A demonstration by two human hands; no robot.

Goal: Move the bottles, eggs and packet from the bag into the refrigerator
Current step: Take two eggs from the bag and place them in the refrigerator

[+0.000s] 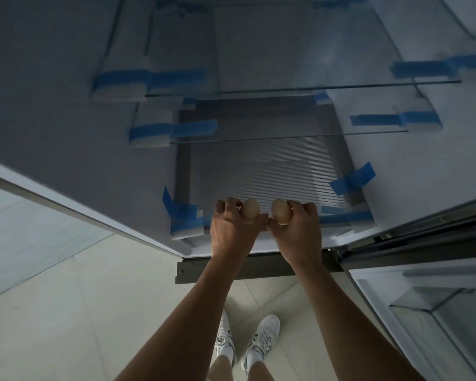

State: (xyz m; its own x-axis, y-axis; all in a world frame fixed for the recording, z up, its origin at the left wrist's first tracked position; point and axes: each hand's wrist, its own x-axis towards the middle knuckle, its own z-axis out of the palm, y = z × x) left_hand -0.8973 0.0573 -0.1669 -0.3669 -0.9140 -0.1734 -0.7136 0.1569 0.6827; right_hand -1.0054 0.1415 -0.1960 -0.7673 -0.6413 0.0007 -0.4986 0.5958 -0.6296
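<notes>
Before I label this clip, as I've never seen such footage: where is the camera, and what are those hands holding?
No machine here: one camera worn on a person's head looks down at their own bare hands. The left hand grips a pale tan egg, the right hand a second tan egg, side by side at the front of an open white refrigerator. Its clear glass shelves are held by blue tape strips. Below, white shoes stand on pale floor tiles.
</notes>
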